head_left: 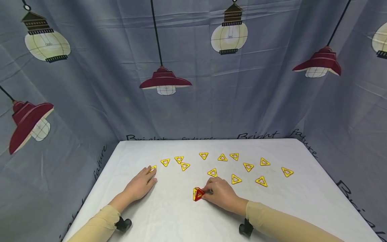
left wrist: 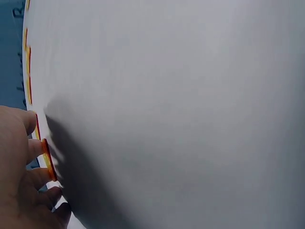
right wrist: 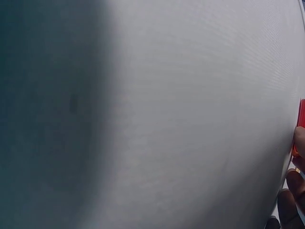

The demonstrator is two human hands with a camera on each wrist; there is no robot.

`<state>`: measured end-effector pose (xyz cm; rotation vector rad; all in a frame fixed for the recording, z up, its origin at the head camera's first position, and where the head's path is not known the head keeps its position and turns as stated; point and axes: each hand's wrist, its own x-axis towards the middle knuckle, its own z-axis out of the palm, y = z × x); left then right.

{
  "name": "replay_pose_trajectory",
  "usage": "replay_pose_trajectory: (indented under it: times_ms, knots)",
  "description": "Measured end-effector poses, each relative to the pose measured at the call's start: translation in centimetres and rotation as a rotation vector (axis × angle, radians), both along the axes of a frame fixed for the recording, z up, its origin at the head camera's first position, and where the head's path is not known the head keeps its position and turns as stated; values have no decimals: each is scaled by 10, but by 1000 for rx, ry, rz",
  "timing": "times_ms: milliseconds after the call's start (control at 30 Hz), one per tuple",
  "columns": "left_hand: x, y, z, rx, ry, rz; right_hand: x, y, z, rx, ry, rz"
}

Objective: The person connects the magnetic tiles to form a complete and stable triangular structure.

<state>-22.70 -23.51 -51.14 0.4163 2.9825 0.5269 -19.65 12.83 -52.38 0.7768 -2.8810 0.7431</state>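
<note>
Near the middle of the white table (head_left: 169,218), the right hand (head_left: 222,195) holds a red triangular frame (head_left: 200,191) at its right edge, with the thumb and the fingertips pinched narrow upon it. At the left side of this red triangular frame shows a yellow triangular frame (head_left: 195,194); the two are touching or very close, but I cannot tell if they are joined. By holding only the edge, the person probably leaves the side with the yellow triangular frame free, so the two pieces can be set against each other. At the left, the left hand (head_left: 140,185) rests low, its fingers extended over one flat yellow triangle (head_left: 153,167), which they partly cover; in the left wrist view they touch its edge. The thumb stands apart, so this looks to me more like touching than like a firm grip. Farther back, other loose yellow triangles (head_left: 222,160) lie flat and spread to both sides, perhaps so that each is easy to reach, while the front of the table gives room to the arms. One of them, the nearest yellow triangle (head_left: 212,175), lies just behind the right hand.
</note>
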Motion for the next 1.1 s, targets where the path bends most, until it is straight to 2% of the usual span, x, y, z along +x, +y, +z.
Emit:
replay_pose_trajectory:
  times_ms: [200, 400, 667, 1000, 1100]
  knots:
    - [18, 13, -1, 5, 10, -46, 1, 0, 0, 0, 13, 5]
    - [29, 29, 0, -7, 7, -97, 1, 0, 0, 3, 13, 2]
    - [36, 47, 1, 8, 29, -196, 2, 0, 1, 2, 10, 6]
    - [44, 70, 3, 21, 27, -281, 1, 0, 0, 0, 10, -1]
    - [44, 74, 4, 22, 32, -290, 1, 0, 0, 1, 14, 1]
